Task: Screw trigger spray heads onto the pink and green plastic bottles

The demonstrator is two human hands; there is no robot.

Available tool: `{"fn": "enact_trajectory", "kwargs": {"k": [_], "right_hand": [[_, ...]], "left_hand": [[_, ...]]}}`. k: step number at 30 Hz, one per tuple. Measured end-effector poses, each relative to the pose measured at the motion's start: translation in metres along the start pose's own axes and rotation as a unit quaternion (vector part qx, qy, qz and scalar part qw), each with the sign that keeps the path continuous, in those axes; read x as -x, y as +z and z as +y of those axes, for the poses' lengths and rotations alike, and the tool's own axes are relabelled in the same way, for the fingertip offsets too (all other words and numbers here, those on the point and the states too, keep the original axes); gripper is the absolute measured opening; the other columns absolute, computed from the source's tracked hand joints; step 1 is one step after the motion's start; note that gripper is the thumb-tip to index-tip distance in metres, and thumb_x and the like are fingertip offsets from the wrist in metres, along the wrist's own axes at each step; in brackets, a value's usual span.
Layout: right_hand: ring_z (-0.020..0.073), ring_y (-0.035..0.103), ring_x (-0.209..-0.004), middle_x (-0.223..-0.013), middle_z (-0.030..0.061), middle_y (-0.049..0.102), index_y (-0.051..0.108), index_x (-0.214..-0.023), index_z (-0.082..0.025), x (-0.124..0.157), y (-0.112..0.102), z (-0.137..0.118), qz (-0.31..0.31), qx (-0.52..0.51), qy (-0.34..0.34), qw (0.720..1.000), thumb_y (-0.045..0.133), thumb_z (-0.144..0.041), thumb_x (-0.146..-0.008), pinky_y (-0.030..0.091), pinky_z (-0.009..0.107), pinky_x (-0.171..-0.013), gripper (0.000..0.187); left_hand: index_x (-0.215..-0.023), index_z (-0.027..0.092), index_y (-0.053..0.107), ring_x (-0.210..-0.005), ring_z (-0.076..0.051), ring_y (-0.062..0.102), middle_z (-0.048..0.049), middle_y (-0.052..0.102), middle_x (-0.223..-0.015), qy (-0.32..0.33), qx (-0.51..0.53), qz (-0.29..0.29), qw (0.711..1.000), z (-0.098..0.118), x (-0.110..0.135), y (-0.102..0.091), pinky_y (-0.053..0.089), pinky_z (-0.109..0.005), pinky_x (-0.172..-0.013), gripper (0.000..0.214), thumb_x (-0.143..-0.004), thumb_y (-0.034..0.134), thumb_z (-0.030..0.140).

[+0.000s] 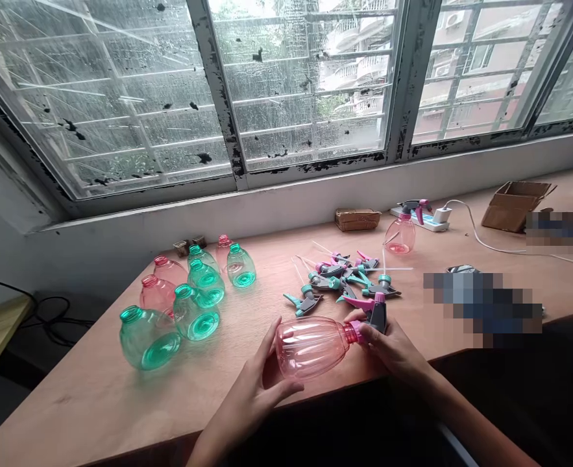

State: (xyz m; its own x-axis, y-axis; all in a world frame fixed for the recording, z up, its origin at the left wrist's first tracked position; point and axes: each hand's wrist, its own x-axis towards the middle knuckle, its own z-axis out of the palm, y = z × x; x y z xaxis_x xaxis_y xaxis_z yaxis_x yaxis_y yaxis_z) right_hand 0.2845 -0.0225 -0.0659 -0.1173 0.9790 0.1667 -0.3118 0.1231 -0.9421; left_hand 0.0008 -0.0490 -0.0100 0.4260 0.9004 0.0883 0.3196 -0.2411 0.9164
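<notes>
Near the table's front edge, a clear pink spray bottle [310, 347] lies sideways between my hands, its neck to the right. My left hand [261, 379] cups its base, thumb below and fingers above. At the neck, my right hand [388, 344] grips the pink collar of a grey and pink trigger sprayer [377, 312], which sits on the bottle's mouth. How tightly the collar is threaded cannot be seen. Just beyond lies a pile of loose trigger sprayers [337, 275], grey with pink or green parts, some with thin tubes showing.
Several green bottles [150, 340] and pink bottles [157, 295] without sprayers stand at the left. At the back right are a pink bottle with a sprayer [400, 235], a power strip [435, 222], a cable and cardboard boxes [357, 219]. A blurred object [481, 301] lies to the right.
</notes>
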Motion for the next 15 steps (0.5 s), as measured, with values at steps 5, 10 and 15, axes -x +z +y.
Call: {"fn": "enact_trajectory", "kwargs": {"k": [5, 10, 15], "right_hand": [[0.0076, 0.037, -0.055, -0.064, -0.0039, 0.048, 0.069, -0.102, -0.015, -0.0008, -0.0040, 0.0063, -0.006, -0.025, 0.003, 1.000, 0.078, -0.045, -0.084, 0.025, 0.021, -0.050, 0.036], [0.0075, 0.038, -0.052, -0.062, -0.0033, 0.050, 0.070, -0.100, -0.014, -0.0003, -0.0044, 0.0061, -0.010, -0.003, 0.006, 1.000, 0.075, -0.048, -0.086, 0.025, 0.021, -0.048, 0.037], [0.0087, 0.044, -0.046, -0.058, -0.0007, 0.056, 0.072, -0.098, -0.011, 0.0008, -0.0011, -0.0004, -0.029, 0.050, 0.012, 0.998, 0.071, -0.054, -0.086, 0.028, 0.021, -0.044, 0.045]], "left_hand": [[-0.158, 0.030, 0.018, -0.143, -0.033, 0.040, -0.0083, 0.043, -0.156, -0.004, 0.002, 0.002, 1.000, 0.0015, -0.0019, 0.0029, 0.024, -0.051, -0.122, 0.095, -0.084, 0.077, 0.037], [-0.158, 0.029, 0.019, -0.141, -0.037, 0.042, -0.0115, 0.053, -0.148, -0.015, 0.004, 0.019, 1.000, -0.0031, -0.0025, 0.0047, 0.030, -0.052, -0.119, 0.110, -0.073, 0.086, 0.042], [-0.159, 0.028, 0.018, -0.139, -0.036, 0.045, -0.0114, 0.057, -0.145, -0.017, 0.017, 0.016, 1.000, -0.0078, -0.0043, 0.0054, 0.032, -0.051, -0.119, 0.114, -0.070, 0.089, 0.040]]}}
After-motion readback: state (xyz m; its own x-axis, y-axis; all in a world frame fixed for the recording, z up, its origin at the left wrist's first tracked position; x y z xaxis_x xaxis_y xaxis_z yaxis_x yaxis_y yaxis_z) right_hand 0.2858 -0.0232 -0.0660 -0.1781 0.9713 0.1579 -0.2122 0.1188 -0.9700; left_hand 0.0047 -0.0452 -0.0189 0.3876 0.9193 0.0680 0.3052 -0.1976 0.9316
